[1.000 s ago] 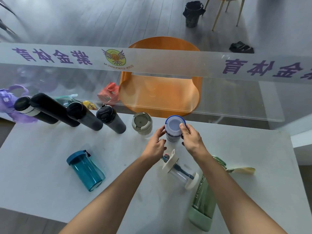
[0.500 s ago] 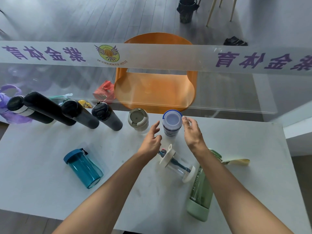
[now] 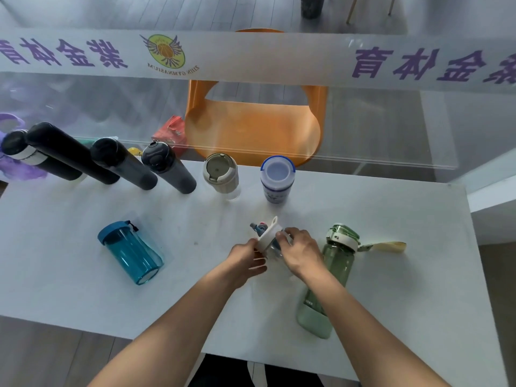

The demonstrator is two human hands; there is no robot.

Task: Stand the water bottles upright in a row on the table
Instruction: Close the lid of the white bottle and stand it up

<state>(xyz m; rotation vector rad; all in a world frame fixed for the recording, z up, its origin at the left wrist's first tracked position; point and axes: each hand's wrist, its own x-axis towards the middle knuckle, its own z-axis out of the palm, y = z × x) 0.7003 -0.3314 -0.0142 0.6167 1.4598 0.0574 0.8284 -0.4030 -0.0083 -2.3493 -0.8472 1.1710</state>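
Upright: 6 bottles in the back row (image 3: pixel 220 174)
Lying: 3 on the white tabletop (image 3: pixel 391 219)
Hands: left hand (image 3: pixel 245 261) and right hand (image 3: pixel 300 254), fingers closed around the small clear white-lidded bottle (image 3: pixel 268 238)

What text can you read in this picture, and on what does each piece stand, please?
"ZIJIN GYMNASIUM", mirrored, under the logo on the glass band.
Purple Chinese characters, mirrored, on that band: not read for certain.
Green bottle: small print, too blurred.
Blue-rimmed bottle: purple print, too blurred.

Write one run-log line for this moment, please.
both hands grasping clear white-capped bottle | six upright in row | teal bottle, green bottle lying
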